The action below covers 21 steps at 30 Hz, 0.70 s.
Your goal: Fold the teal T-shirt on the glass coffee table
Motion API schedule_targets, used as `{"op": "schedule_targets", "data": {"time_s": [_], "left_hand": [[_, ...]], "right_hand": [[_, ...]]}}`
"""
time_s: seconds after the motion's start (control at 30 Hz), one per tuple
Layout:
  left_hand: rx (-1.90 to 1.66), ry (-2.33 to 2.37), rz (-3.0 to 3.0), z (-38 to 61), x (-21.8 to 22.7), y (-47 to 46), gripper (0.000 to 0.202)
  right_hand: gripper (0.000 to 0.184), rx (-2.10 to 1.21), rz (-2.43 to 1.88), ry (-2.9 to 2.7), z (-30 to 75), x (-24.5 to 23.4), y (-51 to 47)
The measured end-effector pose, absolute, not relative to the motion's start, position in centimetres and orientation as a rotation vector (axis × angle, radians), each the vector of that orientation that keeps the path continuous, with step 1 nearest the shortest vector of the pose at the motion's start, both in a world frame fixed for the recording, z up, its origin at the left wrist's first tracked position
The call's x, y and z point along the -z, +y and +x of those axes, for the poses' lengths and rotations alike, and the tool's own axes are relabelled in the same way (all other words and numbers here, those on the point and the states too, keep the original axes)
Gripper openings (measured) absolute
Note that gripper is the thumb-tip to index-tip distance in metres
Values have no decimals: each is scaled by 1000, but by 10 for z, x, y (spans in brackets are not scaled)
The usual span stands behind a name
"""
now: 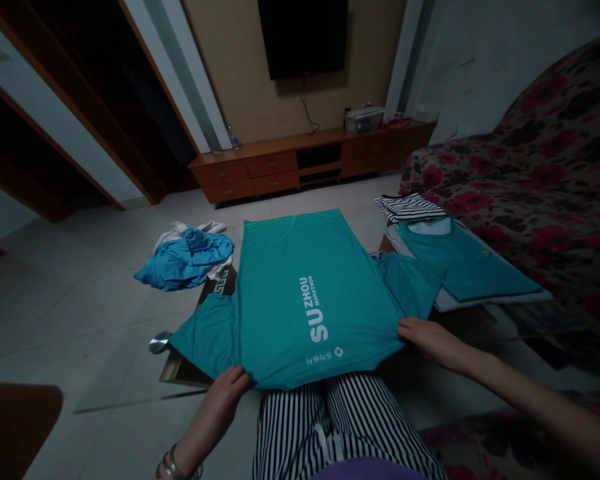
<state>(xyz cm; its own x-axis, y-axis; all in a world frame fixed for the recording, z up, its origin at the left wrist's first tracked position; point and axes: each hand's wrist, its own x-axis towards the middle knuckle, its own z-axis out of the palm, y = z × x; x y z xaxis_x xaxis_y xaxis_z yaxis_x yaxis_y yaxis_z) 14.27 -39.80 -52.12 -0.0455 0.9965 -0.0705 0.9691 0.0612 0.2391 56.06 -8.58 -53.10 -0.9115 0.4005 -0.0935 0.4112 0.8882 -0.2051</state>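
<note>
A teal T-shirt [275,287] with white "SUZHOU MARATHON" print lies spread over a low table, its hem at the far side and its shoulders towards me. My left hand [229,390] pinches the near left shoulder, by the left sleeve. At the near right shoulder, my right hand [425,339] grips the fabric with closed fingers. The near edge is drawn fairly straight between both hands, just above my striped trousers. Both sleeves stick out sideways past the shirt's body.
A crumpled blue garment [187,257] with white cloth lies at the table's left end. Folded teal clothing [470,260] and a striped garment [407,207] are stacked at the right. A flowered sofa [510,160] stands right; a TV cabinet [275,170] is ahead.
</note>
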Motion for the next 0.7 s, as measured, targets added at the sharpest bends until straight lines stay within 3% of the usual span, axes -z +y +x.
{"op": "schedule_targets", "data": {"time_s": [0.33,0.57,0.7], "left_hand": [[-168,2112,1984,143,521,-402,23],[-360,2058,2072,132,533,-394,20],[-621,2249,2164,110,549,-367,37]], "right_hand": [[28,372,639,2911,556,520,-98],[16,683,643,2831,546,498,-61],[30,342,992,3017,521,503,4]]}}
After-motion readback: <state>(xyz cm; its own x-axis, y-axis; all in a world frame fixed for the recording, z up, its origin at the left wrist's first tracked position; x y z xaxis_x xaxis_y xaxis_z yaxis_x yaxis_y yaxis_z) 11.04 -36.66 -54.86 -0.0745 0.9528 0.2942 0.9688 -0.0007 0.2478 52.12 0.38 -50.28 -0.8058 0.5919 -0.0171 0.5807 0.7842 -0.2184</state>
